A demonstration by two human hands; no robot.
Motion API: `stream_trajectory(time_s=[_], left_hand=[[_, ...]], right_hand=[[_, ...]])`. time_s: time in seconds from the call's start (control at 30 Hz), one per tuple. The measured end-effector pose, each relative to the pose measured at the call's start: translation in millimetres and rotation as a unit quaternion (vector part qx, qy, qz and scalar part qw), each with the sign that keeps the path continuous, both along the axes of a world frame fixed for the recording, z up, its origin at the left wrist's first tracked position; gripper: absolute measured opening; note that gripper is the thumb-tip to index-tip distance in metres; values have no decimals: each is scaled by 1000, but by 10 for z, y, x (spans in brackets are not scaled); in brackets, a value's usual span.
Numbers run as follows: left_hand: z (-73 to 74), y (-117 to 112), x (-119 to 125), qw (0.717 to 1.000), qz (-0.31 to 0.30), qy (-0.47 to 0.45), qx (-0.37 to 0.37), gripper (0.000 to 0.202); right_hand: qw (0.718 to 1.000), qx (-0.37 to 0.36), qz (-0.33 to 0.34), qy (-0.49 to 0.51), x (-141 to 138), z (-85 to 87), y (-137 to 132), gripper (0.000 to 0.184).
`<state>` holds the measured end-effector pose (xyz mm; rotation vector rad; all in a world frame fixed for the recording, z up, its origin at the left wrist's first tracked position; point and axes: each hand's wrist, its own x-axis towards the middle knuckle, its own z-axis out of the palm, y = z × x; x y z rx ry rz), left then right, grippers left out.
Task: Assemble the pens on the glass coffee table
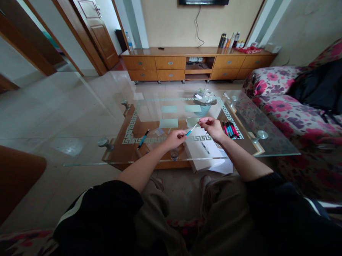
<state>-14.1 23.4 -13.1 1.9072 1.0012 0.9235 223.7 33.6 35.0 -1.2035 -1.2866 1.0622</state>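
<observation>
Over the glass coffee table, my left hand (175,139) pinches a blue pen barrel (189,133). A thin whitish rod (194,127), which looks like a pen refill, slants up from the barrel to my right hand (212,128). The fingertips of that hand are closed on the rod's far end. Beside my right wrist lies a row of several red, blue and black pens (230,130). Left of my left hand rests a single blue and black pen (143,139). Small clear plastic pieces (159,131) lie near it, their kind unclear.
The glass tabletop (275,147) has a bare front edge and metal supports. A white box (199,157) and papers show below my hands. Past them stands a lined waste basket (203,110). A floral sofa (284,110) with a black backpack (325,87) is at right.
</observation>
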Motion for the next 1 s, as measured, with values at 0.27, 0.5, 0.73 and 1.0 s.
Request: stream_trajectory(time_s=[0.27, 0.5, 0.73, 1.0], left_hand=[[-53, 28, -11, 1000, -3, 22, 12, 21], [-54, 38, -23, 1000, 8, 13, 22, 22], [-23, 26, -7, 1000, 11, -2, 16, 22], [23, 11, -9, 999, 14, -16, 27, 23]], right_hand=[[999, 6, 30, -23, -20, 5, -14, 48], [999, 0, 35, -35, -4, 17, -27, 47], [999, -8, 29, -20, -4, 14, -39, 46], [998, -24, 52, -9, -9, 9, -42, 43]])
